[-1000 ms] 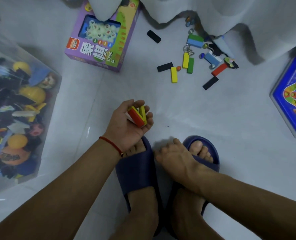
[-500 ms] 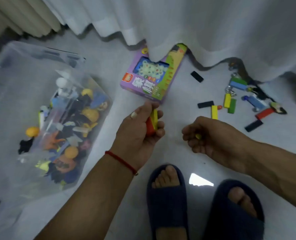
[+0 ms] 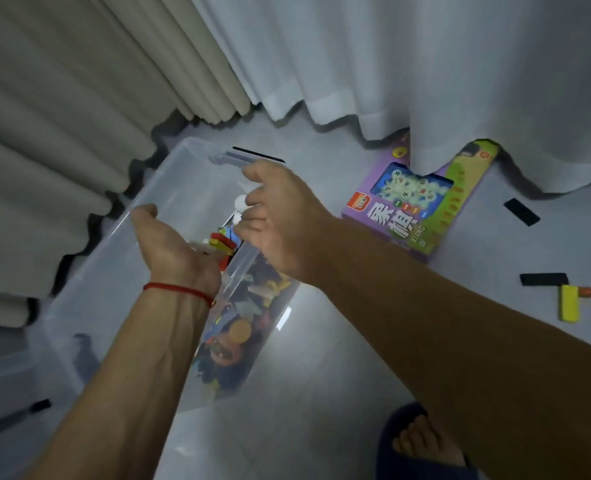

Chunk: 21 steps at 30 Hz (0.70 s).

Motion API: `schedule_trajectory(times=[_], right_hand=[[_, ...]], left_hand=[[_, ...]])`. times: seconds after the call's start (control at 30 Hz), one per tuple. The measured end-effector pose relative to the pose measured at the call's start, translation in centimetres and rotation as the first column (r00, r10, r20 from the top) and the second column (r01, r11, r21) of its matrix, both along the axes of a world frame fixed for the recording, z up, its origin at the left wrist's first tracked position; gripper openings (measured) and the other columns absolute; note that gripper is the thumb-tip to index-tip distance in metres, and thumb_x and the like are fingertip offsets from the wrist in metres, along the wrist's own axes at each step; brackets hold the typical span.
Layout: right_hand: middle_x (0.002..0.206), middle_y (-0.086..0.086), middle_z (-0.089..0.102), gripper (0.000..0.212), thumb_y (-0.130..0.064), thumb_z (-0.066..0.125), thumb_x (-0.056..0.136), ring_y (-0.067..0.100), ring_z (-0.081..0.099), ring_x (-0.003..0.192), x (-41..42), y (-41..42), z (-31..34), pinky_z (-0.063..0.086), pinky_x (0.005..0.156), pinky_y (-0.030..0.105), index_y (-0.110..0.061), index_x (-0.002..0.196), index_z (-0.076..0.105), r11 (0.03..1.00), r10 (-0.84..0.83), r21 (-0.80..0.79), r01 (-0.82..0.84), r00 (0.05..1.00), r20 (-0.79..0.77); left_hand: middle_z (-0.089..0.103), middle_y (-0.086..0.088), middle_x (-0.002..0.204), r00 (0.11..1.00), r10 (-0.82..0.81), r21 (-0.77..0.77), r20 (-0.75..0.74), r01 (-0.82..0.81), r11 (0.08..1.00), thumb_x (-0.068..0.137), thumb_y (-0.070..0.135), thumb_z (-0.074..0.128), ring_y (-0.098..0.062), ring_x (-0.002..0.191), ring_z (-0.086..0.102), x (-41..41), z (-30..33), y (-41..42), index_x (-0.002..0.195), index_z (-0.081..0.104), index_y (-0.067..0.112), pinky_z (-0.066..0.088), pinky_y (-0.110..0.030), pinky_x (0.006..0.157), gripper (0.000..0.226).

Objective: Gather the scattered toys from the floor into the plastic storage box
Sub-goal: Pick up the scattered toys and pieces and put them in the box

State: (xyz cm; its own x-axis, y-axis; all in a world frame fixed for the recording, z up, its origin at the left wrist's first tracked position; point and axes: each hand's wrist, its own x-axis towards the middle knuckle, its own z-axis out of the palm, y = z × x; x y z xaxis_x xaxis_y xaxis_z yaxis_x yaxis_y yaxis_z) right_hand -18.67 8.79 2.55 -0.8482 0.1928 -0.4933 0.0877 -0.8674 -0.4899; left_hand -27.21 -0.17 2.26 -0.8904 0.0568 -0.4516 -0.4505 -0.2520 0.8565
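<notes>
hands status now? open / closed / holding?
Left hand: open above the box, holding nothing; red and yellow blocks just beneath it.
Right hand: fingers loosely curled, nothing visibly held.

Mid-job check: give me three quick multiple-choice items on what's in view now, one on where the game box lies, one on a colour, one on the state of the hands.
1. Where does the purple game box lie?
A. Inside the storage box
B. On the floor, partly under the white curtain
C. On a shelf

2. What colour is the cord on the left wrist?
A. Red
B. Blue
C. White

3. How are the hands?
A. Both gripping the game box
B. Both flat on the floor
C. Both open over the storage box

Answers: 1 B, the white curtain hem covers its far end. 2 A, the cord is red. 3 C, left hand and right hand hold nothing above the storage box.
</notes>
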Motion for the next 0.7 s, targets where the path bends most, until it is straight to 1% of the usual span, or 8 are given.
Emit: schedule_trajectory(times=[0.1, 0.2, 0.3, 0.37, 0.47, 0.53, 0.63, 0.7], right_hand=[[0.132, 0.031, 0.053, 0.046, -0.024, 0.048, 0.099, 0.047, 0.052, 0.124, 5.7, 0.7, -2.4, 0.052, 0.086, 0.038, 0.014, 0.123, 0.057, 0.978, 0.03, 0.202, -0.054, 0.993, 0.116], [0.104, 0.019, 0.074, 0.026, -0.018, 0.053, 0.097, 0.035, 0.071, 0.099, 14.9, 2.4, -4.4, 0.057, 0.087, 0.043, -0.001, 0.099, 0.073, 0.883, 0.041, 0.428, -0.193, 0.94, 0.338], [0.091, 0.012, 0.076, 0.023, -0.012, 0.052, 0.098, 0.032, 0.071, 0.085, 25.2, 4.0, -5.6, 0.057, 0.076, 0.039, -0.008, 0.095, 0.075, 0.799, -0.035, 0.496, -0.339, 0.798, 0.601], [0.087, 0.009, 0.076, 0.024, -0.009, 0.054, 0.097, 0.032, 0.071, 0.083, 31.3, 4.5, -6.8, 0.056, 0.078, 0.044, -0.013, 0.091, 0.076, 0.791, -0.11, 0.48, -0.379, 0.683, 0.722], [0.09, 0.002, 0.076, 0.021, -0.012, 0.059, 0.095, 0.026, 0.071, 0.087, 38.0, 4.9, -10.0, 0.057, 0.085, 0.048, -0.023, 0.089, 0.075, 0.737, -0.265, 0.527, -0.424, 0.537, 0.801], [0.103, -0.003, 0.072, 0.015, -0.017, 0.061, 0.094, 0.019, 0.068, 0.09, 39.9, 5.0, -12.1, 0.056, 0.085, 0.043, -0.028, 0.1, 0.07, 0.658, -0.354, 0.55, -0.514, 0.434, 0.828], [0.118, 0.0, 0.064, 0.029, -0.026, 0.064, 0.092, 0.02, 0.065, 0.094, 40.2, 5.4, -15.6, 0.048, 0.077, 0.032, -0.021, 0.12, 0.061, 0.576, -0.535, 0.616, -0.538, 0.321, 0.781], [0.123, 0.005, 0.058, 0.042, -0.033, 0.068, 0.09, 0.021, 0.061, 0.096, 39.1, 6.4, -17.7, 0.046, 0.076, 0.031, -0.016, 0.126, 0.056, 0.553, -0.63, 0.675, -0.488, 0.285, 0.722]], left_hand=[[0.057, -0.002, 0.095, 0.999, -0.007, -0.046, -0.053, 0.005, 0.999, 0.086, 0.033, 0.052, -0.02, 0.08, 0.062, 0.4, -1.0, 0.7, 0.092, 0.05, 0.019, 0.054, -0.029, 0.075, 0.015], [0.051, 0.003, 0.078, 0.935, -0.167, -0.242, -0.311, 0.092, 0.966, 0.086, 0.021, 0.052, -0.007, 0.065, 0.055, 2.3, -1.6, 2.4, 0.083, 0.055, 0.019, 0.051, -0.021, 0.064, 0.005], [0.061, -0.018, 0.106, 0.805, -0.405, -0.209, -0.434, 0.347, 0.914, 0.087, 0.007, 0.055, -0.019, 0.088, 0.062, 8.3, -2.5, 4.7, 0.112, 0.06, 0.008, 0.059, -0.035, 0.081, 0.026], [0.061, -0.014, 0.111, 0.768, -0.515, -0.171, -0.379, 0.489, 0.855, 0.077, 0.009, 0.056, -0.021, 0.092, 0.062, 13.2, -3.5, 6.5, 0.109, 0.061, 0.015, 0.059, -0.041, 0.083, 0.033], [0.063, -0.001, 0.11, 0.581, -0.768, -0.298, -0.268, 0.708, 0.64, 0.074, 0.014, 0.059, -0.018, 0.095, 0.064, 19.5, -7.1, 8.3, 0.105, 0.062, 0.023, 0.056, -0.049, 0.087, 0.033], [0.062, 0.0, 0.112, 0.434, -0.884, -0.381, -0.177, 0.798, 0.468, 0.075, 0.016, 0.061, -0.012, 0.093, 0.063, 22.1, -10.1, 9.1, 0.108, 0.061, 0.024, 0.056, -0.046, 0.088, 0.034], [0.06, 0.0, 0.114, 0.211, -0.974, -0.527, -0.082, 0.82, 0.222, 0.082, 0.011, 0.066, -0.012, 0.092, 0.059, 24.3, -14.4, 10.8, 0.112, 0.059, 0.023, 0.054, -0.03, 0.086, 0.033], [0.057, -0.003, 0.116, 0.043, -0.997, -0.69, -0.065, 0.72, 0.075, 0.082, 0.017, 0.069, -0.014, 0.094, 0.055, 24.6, -17.0, 12.2, 0.116, 0.059, 0.02, 0.046, -0.019, 0.081, 0.035]])
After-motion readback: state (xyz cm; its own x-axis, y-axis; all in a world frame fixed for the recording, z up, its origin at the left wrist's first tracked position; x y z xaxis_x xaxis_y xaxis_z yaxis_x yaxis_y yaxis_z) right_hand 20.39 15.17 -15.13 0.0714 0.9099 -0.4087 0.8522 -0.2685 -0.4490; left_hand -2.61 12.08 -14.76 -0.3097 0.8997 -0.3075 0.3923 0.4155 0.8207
